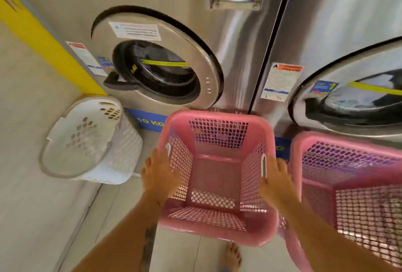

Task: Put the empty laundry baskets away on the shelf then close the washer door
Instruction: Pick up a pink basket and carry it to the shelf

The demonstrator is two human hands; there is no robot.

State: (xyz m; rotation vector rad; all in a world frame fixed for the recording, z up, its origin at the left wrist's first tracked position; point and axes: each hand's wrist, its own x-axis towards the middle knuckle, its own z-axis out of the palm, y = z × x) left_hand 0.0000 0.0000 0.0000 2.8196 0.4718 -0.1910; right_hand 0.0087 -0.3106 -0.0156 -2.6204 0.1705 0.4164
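Floor point(43, 217): pale tiled surface with faint joint lines, running up to the base of the steel washers.

- White basket point(91, 141): round, perforated plastic, lying tipped on its side on the floor, mouth towards the camera, close to the front of the left washer and a yellow wall strip.
- Bare foot point(233, 256): toes planted on the tile at the bottom edge, below the middle pink basket.
- Second pink basket point(352, 195): right edge; whether it rests on the floor cannot be told.
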